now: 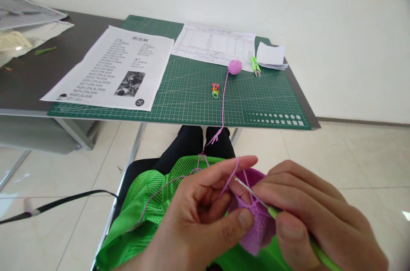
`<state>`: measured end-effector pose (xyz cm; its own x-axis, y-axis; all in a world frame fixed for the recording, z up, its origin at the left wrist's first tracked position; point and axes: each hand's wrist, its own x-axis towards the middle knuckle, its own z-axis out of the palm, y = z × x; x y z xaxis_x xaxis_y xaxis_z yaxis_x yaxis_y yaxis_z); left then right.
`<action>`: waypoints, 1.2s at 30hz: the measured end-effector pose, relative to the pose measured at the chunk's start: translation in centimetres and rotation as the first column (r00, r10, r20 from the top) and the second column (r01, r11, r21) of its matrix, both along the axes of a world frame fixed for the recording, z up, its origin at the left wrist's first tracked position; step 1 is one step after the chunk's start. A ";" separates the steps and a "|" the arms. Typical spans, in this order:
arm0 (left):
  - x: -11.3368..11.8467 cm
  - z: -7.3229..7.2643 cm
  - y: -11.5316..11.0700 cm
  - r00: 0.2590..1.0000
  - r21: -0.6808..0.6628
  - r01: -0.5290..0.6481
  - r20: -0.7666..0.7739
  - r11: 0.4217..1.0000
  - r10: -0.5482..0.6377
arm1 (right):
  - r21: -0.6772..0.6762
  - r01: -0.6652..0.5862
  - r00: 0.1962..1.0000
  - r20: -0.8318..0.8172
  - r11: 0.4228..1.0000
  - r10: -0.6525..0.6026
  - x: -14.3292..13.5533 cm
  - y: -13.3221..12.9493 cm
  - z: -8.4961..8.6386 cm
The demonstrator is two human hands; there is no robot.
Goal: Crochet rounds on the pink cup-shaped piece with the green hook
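In the head view, my left hand (205, 215) pinches the edge of a purple crochet piece (256, 232), thumb in front. A strand of purple yarn (233, 172) loops over its raised index finger. My right hand (314, 211) grips a crochet hook (272, 212) with a green handle and a metal tip. The hook's shaft passes by the top edge of the piece, its tip close to the strand. From my lap the yarn runs up over the table edge to a small purple yarn ball (235, 67).
A green cutting mat (188, 87) covers much of the dark table (86, 27). On it lie a printed pattern sheet (128, 61), another printed sheet (214, 44), colored stitch markers (215, 90), green thread snips (255, 66) and a paper stack (270, 54). A black strap (64, 204) hangs at left.
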<state>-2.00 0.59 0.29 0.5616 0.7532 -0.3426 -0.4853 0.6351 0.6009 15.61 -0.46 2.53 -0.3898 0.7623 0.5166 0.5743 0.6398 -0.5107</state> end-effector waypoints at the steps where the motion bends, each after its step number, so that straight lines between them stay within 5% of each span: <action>1: 0.0 0.0 0.0 1.000 -0.002 -0.004 0.014 1.000 0.004 | -0.012 -0.012 1.000 -0.011 1.000 0.012 0.2 -0.1 0.0; 11: 0.0 -1.1 1.0 0.983 0.100 0.081 0.154 0.992 -0.096 | -0.099 -0.091 0.990 -0.113 0.991 0.079 0.4 0.9 1.0; 23: -0.2 -0.6 1.3 0.979 0.189 0.202 -0.011 0.961 -0.203 | 0.068 -0.139 0.969 0.217 0.988 0.121 1.1 1.6 3.2; 29: -0.3 -0.6 1.1 0.974 0.200 0.226 -0.077 0.953 -0.214 | -0.082 -0.162 0.958 0.227 0.983 0.177 2.8 0.3 2.3; 36: -0.3 -0.5 1.1 0.933 0.276 0.286 -0.297 0.918 -0.202 | 0.041 -0.081 0.928 0.368 0.996 0.060 3.2 -1.1 1.8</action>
